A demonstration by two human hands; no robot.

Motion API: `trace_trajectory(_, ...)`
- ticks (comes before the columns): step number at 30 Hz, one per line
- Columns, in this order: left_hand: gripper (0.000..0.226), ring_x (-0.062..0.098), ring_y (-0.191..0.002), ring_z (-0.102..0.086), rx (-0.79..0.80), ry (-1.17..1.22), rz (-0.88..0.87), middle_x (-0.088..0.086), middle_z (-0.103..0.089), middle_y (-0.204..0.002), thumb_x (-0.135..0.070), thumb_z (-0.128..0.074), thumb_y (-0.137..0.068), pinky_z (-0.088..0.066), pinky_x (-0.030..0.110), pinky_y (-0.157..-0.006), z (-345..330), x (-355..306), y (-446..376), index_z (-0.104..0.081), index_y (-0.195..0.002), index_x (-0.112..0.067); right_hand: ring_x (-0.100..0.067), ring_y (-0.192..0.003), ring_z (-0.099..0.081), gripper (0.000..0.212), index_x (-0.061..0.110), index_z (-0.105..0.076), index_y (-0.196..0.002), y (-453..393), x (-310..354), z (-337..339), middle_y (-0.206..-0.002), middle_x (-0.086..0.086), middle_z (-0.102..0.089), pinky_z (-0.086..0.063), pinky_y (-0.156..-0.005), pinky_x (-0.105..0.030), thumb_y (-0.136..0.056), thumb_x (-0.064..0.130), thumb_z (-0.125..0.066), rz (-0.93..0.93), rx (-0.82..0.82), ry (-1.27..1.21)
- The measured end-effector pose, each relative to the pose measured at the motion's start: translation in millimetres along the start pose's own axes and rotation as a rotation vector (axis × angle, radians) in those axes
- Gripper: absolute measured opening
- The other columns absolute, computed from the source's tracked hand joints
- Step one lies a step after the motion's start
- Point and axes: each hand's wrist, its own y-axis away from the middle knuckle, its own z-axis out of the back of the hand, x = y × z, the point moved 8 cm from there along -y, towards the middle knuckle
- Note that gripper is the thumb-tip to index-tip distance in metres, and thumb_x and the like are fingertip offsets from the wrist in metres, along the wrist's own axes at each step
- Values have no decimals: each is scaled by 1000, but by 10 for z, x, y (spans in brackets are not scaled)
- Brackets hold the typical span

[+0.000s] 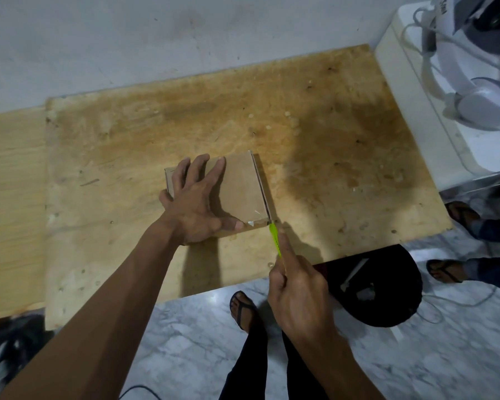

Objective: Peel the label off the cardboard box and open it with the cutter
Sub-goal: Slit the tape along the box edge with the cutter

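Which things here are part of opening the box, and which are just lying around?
In use: cardboard box, green cutter, left hand pressing the box, right hand holding the cutter.
Lying about: white headset, black bag, plywood board.

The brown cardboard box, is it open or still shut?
Shut. The brown cardboard box lies flat with its lid down; the left hand presses on it.

Dim, hard shadows, perhaps edge-warped.
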Motion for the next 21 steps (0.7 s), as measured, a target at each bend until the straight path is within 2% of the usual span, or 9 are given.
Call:
trace_trajectory(4, 128, 12, -146, 19, -10, -3, 0, -20, 6, -160, -64, -82, -56, -11, 59, -111, 16, -10, 13, -4, -155, -42, -24, -42, -54, 55, 9, -58, -133, 31, -16, 19, -59, -6, -55, -43, -41, -28, -83, 19, -38, -7, -17, -19)
trace_trajectory(7, 129, 10, -146, 19, -3, 17, -1, -22, 6, -160, -66, -82, -54, -10, 60, -112, 11, -13, 17, -5, -155, -42, -25, -46, -55, 53, 12, -54, -137, 30, -20, 69, -59, -6, -56, -45, -44, -32, -85, 15, -46, -5, -14, -10)
trace_trajectory(9, 129, 10, -146, 19, -1, 24, 2, -22, 6, -159, -64, -83, -55, -9, 59, -112, 14, -14, 18, -5, -155, -42, -27, -50, -56, 56, 15, -50, -140, 22, -17, 77, -60, -6, -55, -45, -47, -33, -85, 13, -50, -1, 22, -9)
trace_trajectory(13, 128, 11, -146, 19, 0, 16, 7, -21, 6, -160, -61, -84, -57, -9, 62, -112, 20, -15, 14, -4, -155, -42, -30, -59, -58, 60, 21, -44, -145, 44, -35, 95, -61, -3, -49, -40, -56, -31, -85, 18, -41, 21, 106, 18)
trace_trajectory(15, 129, 12, -147, 19, 3, 21, 8, -21, 6, -160, -61, -84, -57, -9, 64, -112, 20, -3, 13, -4, -155, -42, -32, -65, -62, 57, 27, -44, -145, 86, -47, 194, -65, -8, -59, -45, -59, -33, -88, 20, -42, 8, 94, -47)
trace_trajectory(18, 129, 13, -147, 19, 12, 18, 11, -20, 7, -161, -65, -83, -56, -9, 68, -111, 23, 8, 19, -3, -155, -43, -31, -79, -66, 51, 35, -41, -144, 0, -47, 350, -85, -11, -70, -51, -70, -33, -95, 25, -45, -63, 40, -155)
trace_trajectory(19, 129, 13, -148, 19, 15, 12, 8, -20, 8, -161, -66, -82, -56, -9, 69, -111, 20, 9, 19, -3, -155, -42, -30, -82, -66, 48, 33, -43, -143, -71, -24, 388, -88, -10, -70, -49, -70, -30, -95, 26, -45, -67, 21, -168)
trace_trajectory(21, 129, 13, -148, 20, 15, 5, 2, -20, 9, -161, -66, -82, -57, -8, 70, -112, 19, 10, 26, -2, -155, -42, -28, -76, -64, 39, 26, -52, -134, -238, 70, 428, -82, -6, -67, -41, -63, -25, -95, 23, -48, -45, -13, -164)
